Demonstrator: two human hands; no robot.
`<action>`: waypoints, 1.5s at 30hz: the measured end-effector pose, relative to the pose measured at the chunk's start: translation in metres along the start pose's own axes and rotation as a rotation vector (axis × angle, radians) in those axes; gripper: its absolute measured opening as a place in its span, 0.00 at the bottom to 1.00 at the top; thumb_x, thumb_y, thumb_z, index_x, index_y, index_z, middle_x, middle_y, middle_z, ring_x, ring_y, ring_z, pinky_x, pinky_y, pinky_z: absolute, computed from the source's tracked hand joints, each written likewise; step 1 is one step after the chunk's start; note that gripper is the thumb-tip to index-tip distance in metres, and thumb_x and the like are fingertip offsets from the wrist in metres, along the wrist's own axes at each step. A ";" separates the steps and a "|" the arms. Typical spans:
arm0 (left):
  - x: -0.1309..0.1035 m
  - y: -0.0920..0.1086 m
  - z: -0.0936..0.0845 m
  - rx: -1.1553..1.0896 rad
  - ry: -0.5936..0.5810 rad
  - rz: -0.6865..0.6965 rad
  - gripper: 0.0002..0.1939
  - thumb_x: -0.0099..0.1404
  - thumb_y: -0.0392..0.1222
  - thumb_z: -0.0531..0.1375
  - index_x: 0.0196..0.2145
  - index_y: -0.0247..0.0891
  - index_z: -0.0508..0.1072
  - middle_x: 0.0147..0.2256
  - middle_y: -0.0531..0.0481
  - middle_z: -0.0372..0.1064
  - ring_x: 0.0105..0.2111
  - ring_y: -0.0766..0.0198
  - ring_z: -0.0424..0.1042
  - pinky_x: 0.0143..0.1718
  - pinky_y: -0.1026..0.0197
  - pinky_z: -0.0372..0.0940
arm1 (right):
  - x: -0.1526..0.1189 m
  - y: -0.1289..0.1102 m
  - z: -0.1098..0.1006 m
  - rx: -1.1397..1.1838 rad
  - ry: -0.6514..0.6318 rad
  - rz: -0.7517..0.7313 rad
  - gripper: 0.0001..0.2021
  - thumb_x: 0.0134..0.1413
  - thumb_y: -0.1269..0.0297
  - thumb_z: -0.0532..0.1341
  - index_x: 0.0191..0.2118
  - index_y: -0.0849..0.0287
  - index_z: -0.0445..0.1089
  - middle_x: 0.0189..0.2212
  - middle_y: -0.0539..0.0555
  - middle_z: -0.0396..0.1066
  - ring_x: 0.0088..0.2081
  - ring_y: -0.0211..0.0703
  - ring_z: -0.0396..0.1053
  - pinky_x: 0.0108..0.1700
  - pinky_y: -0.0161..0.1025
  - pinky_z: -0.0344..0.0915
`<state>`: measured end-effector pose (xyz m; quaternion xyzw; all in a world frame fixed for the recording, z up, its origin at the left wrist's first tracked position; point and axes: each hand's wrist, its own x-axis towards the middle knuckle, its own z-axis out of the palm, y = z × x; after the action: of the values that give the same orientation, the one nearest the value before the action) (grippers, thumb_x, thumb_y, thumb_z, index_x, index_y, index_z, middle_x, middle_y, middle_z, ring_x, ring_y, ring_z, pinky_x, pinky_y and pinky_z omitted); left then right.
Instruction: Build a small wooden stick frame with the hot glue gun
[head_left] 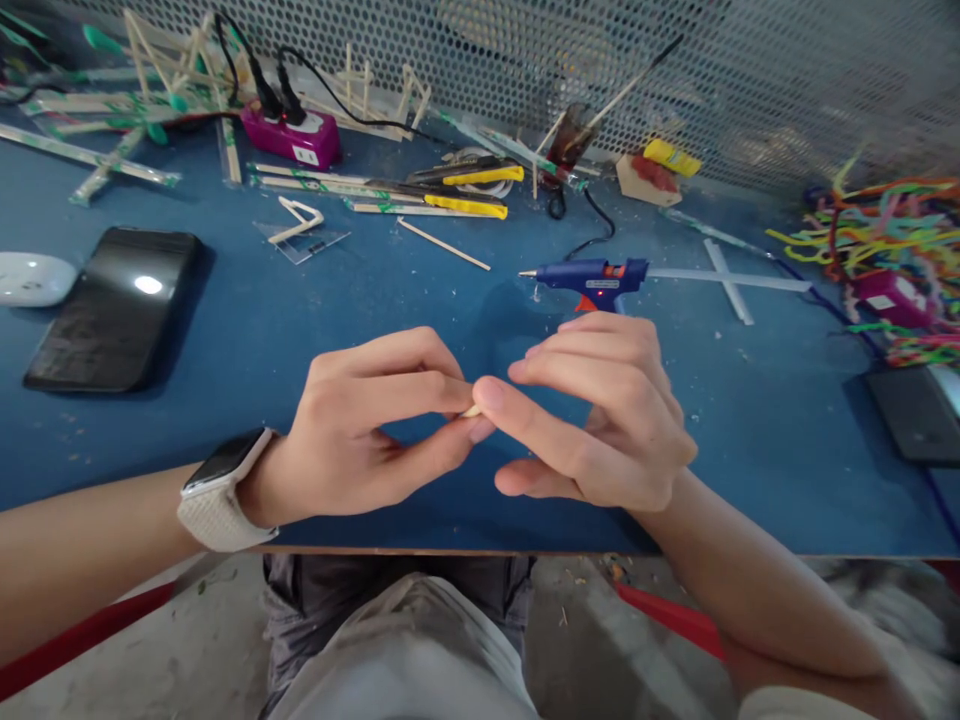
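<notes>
My left hand (382,420) is closed in a pinch on a small pale wooden stick (470,411), of which only a short bit shows between thumb and index finger. My right hand (607,410) is open, its thumb and fingers apart. Its index fingertip touches or nearly touches the end of the stick, partly covering it. Just beyond the right hand lies a blue glue gun (592,278) with an orange trigger, its nozzle pointing left and a long glue stick in its back. Another thin wooden stick (444,244) lies farther back on the blue table (360,290).
A phone (116,310) and white mouse (34,279) lie at left. Along the back are a purple power socket (292,135), yellow cutters (465,206), a bent-stick piece (296,220) and bundled sticks. Colourful pipe cleaners (885,230) pile up at right, beside a perforated metal panel (720,100).
</notes>
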<state>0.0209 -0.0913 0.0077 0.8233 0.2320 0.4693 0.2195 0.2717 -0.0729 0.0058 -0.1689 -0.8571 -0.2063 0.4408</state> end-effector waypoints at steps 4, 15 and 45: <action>0.000 0.000 0.001 -0.002 -0.015 -0.009 0.07 0.80 0.36 0.66 0.40 0.41 0.79 0.36 0.50 0.78 0.32 0.67 0.76 0.33 0.64 0.74 | 0.000 0.000 -0.005 -0.005 -0.077 0.008 0.20 0.82 0.40 0.56 0.58 0.37 0.84 0.39 0.48 0.84 0.41 0.46 0.81 0.48 0.48 0.81; 0.000 0.000 0.000 0.007 -0.011 0.015 0.07 0.79 0.35 0.66 0.39 0.40 0.80 0.36 0.49 0.79 0.33 0.67 0.77 0.35 0.65 0.76 | -0.001 -0.001 0.005 0.034 0.025 -0.028 0.15 0.81 0.45 0.62 0.54 0.43 0.85 0.40 0.50 0.83 0.41 0.45 0.81 0.47 0.48 0.80; -0.004 -0.001 0.001 0.015 0.005 0.072 0.00 0.78 0.33 0.69 0.45 0.34 0.83 0.40 0.47 0.81 0.37 0.69 0.80 0.41 0.68 0.78 | 0.016 -0.043 0.003 0.688 0.077 0.665 0.10 0.75 0.57 0.69 0.53 0.56 0.82 0.47 0.56 0.84 0.49 0.48 0.81 0.51 0.48 0.83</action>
<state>0.0198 -0.0923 0.0040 0.8317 0.2061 0.4770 0.1956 0.2400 -0.1066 0.0089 -0.2704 -0.7582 0.2356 0.5446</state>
